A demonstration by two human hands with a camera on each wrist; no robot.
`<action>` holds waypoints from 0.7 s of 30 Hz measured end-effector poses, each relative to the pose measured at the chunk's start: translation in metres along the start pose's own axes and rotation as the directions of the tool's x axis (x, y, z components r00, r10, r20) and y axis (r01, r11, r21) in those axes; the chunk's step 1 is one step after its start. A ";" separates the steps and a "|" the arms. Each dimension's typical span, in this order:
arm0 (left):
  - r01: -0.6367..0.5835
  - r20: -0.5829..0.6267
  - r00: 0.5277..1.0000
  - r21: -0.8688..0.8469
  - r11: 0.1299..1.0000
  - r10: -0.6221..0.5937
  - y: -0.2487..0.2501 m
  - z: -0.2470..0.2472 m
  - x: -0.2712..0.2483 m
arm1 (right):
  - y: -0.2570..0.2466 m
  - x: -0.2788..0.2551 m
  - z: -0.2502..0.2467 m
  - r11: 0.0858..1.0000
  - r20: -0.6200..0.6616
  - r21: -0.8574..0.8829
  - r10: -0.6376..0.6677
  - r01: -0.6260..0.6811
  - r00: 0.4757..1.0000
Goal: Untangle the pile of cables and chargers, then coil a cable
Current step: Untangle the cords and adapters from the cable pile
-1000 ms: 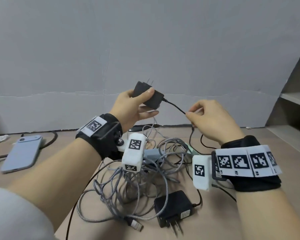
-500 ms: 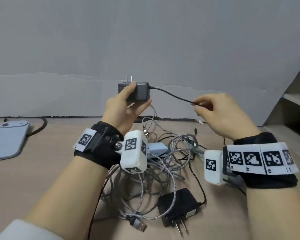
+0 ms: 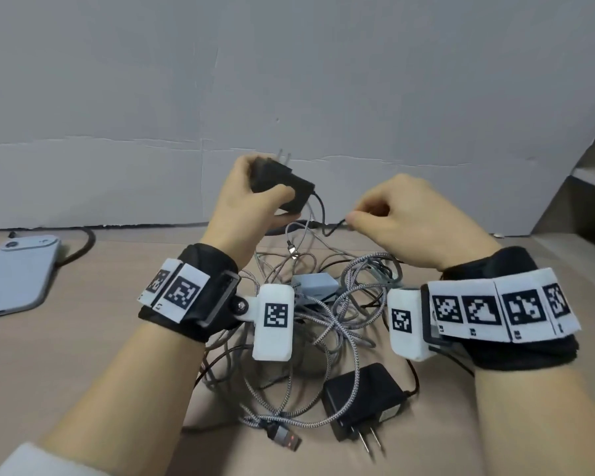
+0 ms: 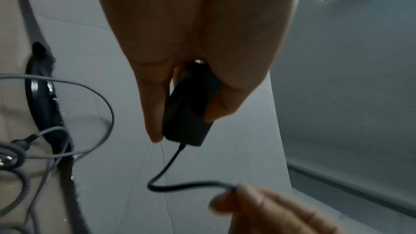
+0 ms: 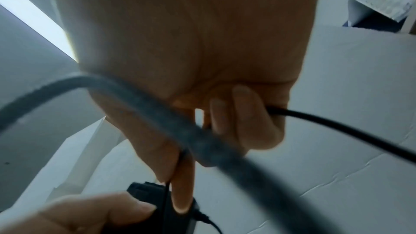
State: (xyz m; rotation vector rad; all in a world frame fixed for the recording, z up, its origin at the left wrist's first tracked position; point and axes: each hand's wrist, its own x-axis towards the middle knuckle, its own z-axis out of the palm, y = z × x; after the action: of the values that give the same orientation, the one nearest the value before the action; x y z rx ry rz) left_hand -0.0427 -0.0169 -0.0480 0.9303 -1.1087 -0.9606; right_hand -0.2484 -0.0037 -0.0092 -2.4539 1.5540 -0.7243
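My left hand (image 3: 255, 201) grips a black charger (image 3: 282, 187) above the pile, prongs pointing up; the left wrist view shows the same black charger (image 4: 189, 109) between thumb and fingers. Its thin black cable (image 3: 327, 225) sags in a short loop to my right hand (image 3: 392, 218), which pinches it between thumb and forefinger. In the right wrist view the black cable (image 5: 337, 124) runs out through my curled fingers. Below my wrists lies a tangle of grey braided cables (image 3: 323, 324), with a second black charger (image 3: 361, 400) at its front and a small grey adapter (image 3: 315, 285) in the middle.
A light blue phone (image 3: 14, 276) lies at the left on the tan tabletop (image 3: 83, 355), with a thick black cord (image 3: 86, 242) behind it. A grey wall stands close behind. Shelving (image 3: 584, 187) rises at the right. A USB plug (image 3: 285, 439) pokes out at the pile's front.
My hands have come closer together and lower. The cable between charger and right hand, taut half a second ago, now hangs slack in a loop. The charger has tilted in my left hand.
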 end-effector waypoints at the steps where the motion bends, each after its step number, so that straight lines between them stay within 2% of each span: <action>1: 0.003 0.047 0.999 0.031 1.000 -0.004 -0.001 0.003 -0.002 | -0.002 0.001 0.001 0.998 -0.024 0.053 -0.042 0.043 0.999; 3: 0.006 0.135 0.991 0.078 0.997 -0.017 -0.001 0.008 -0.005 | -0.004 0.003 0.003 0.981 -0.100 0.153 -0.104 0.118 0.990; 6: 0.019 0.227 0.973 0.126 0.992 -0.047 -0.002 0.011 -0.007 | -0.004 0.006 0.008 0.967 -0.212 0.188 -0.131 0.172 0.968; 11: 0.105 0.368 0.920 0.106 0.989 -0.137 0.000 0.010 -0.011 | -0.001 0.011 0.010 0.967 -0.303 0.209 -0.075 0.143 0.950; 16: 0.026 0.381 0.917 0.233 0.972 -0.115 -0.002 0.016 -0.014 | -0.002 0.010 0.008 0.957 -0.323 0.237 -0.086 0.169 0.942; 21: 0.051 0.347 0.931 0.191 0.980 -0.116 -0.007 0.007 -0.006 | 0.004 0.009 0.006 0.957 -0.353 0.255 -0.042 0.139 0.935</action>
State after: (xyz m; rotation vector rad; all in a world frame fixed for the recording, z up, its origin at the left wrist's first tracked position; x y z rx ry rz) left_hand -0.0514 -0.0138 -0.0550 0.9773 -1.4928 -1.1443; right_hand -0.2455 -0.0144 -0.0128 -2.2898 1.3291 -1.3516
